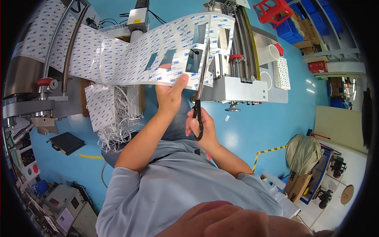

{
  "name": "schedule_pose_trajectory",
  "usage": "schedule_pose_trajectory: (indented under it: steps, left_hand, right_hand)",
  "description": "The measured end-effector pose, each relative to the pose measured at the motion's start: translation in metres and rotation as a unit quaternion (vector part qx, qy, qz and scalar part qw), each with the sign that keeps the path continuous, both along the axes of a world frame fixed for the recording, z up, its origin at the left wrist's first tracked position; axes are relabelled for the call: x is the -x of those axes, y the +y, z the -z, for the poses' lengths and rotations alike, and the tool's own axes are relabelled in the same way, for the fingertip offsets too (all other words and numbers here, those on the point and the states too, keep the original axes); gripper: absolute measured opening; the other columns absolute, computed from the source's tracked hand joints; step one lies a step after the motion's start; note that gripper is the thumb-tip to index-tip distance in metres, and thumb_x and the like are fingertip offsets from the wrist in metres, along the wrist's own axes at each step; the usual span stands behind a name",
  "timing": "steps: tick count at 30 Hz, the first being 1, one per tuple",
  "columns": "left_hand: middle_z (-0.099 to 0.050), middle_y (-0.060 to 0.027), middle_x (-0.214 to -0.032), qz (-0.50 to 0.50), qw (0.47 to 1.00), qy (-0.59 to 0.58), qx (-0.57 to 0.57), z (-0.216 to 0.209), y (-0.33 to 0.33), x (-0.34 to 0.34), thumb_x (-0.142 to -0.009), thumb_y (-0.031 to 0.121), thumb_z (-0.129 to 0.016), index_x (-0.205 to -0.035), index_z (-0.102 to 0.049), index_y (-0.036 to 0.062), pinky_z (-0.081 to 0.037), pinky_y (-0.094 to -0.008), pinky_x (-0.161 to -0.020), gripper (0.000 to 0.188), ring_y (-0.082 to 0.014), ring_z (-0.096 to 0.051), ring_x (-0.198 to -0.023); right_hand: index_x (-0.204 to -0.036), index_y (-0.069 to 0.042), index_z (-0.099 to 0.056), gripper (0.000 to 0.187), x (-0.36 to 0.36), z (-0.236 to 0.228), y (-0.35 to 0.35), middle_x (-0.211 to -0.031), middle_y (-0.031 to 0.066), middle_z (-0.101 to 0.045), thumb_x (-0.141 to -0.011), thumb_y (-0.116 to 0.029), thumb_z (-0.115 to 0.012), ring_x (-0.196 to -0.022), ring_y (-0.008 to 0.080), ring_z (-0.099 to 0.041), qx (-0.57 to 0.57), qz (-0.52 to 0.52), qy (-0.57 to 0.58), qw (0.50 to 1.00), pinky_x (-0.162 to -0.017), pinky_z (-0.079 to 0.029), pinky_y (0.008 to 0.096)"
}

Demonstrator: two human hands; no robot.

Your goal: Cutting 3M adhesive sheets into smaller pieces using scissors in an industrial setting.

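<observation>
A long white sheet (118, 59) with blue print and several rectangular cut-outs stretches from the left machine toward the right one. My left hand (170, 96) grips its near edge, thumb on top and fingers hidden underneath. In my right hand (206, 125) are long scissors (198, 114) with black handles, my fingers wrapped around the loops. The blades point away from me and lie across the sheet's width near its right end, just right of a cut-out. Whether the blades are parted is hard to make out.
At left stands a machine with a metal roller (23, 77) and bars. A box of white strip waste (118, 118) sits below the sheet. The right machine (237, 89) has metal rollers and a side table holding a white cardboard tube (268, 54). A red stool (272, 12) stands far right.
</observation>
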State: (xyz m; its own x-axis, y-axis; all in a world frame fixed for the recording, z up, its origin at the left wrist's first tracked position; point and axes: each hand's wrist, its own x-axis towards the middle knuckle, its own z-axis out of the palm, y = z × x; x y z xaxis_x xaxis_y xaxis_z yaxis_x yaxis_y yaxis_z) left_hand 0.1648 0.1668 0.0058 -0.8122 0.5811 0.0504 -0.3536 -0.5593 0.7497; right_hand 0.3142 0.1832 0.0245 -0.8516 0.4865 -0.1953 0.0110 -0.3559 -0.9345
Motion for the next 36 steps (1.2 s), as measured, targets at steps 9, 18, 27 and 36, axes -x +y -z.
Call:
schedule_pose_trajectory:
  steps: [9, 18, 27, 36]
  left_hand:
    - [-0.05, -0.013, -0.114, -0.002, 1.0, -0.009, 0.019, 0.008, -0.007, -0.001, -0.084, -0.002, -0.06, -0.121, -0.034, 0.0008, -0.043, -0.0312, -0.091, 0.045, -0.0175, -0.053, -0.104]
    - [-0.051, -0.0129, -0.113, -0.005, 1.0, 0.0, 0.03, 0.017, -0.012, 0.004, -0.084, -0.001, -0.061, -0.12, -0.035, 0.0011, -0.043, -0.0301, -0.091, 0.045, -0.0165, -0.053, -0.102]
    - [-0.057, -0.0085, -0.101, -0.02, 0.999, -0.006, 0.035, 0.017, -0.018, -0.003, -0.084, 0.005, -0.064, -0.115, -0.039, 0.0002, -0.044, -0.0224, -0.077, 0.04, -0.0092, -0.054, -0.088]
    - [-0.058, -0.0091, -0.099, -0.004, 0.999, -0.005, 0.046, 0.023, -0.026, -0.003, -0.085, 0.005, -0.063, -0.115, -0.038, 0.0007, -0.045, -0.0225, -0.076, 0.04, -0.0096, -0.055, -0.086]
  right_hand:
    - [-0.103, -0.002, -0.044, 0.032, 0.012, 0.004, 0.008, -0.073, 0.0044, -0.053, -0.091, -0.028, -0.057, -0.06, 0.01, -0.051, 0.002, 0.007, 0.014, 1.0, -0.056, -0.044, 0.0237]
    - [-0.104, -0.002, -0.045, 0.039, 0.017, 0.003, 0.01, -0.071, 0.0048, -0.052, -0.09, -0.035, -0.057, -0.059, 0.0109, -0.051, -0.003, -0.004, -0.011, 1.0, -0.055, -0.043, 0.0237]
    - [-0.102, -0.001, -0.044, 0.04, 0.017, 0.01, 0.016, -0.07, 0.0044, -0.052, -0.089, -0.036, -0.058, -0.058, 0.0101, -0.051, -0.003, 0.005, 0.002, 1.0, -0.054, -0.043, 0.0233]
    - [-0.102, -0.002, -0.044, 0.04, 0.024, 0.011, 0.012, -0.069, 0.0052, -0.052, -0.09, -0.037, -0.056, -0.058, 0.0109, -0.053, 0.027, 0.024, 0.005, 0.999, -0.054, -0.044, 0.0236]
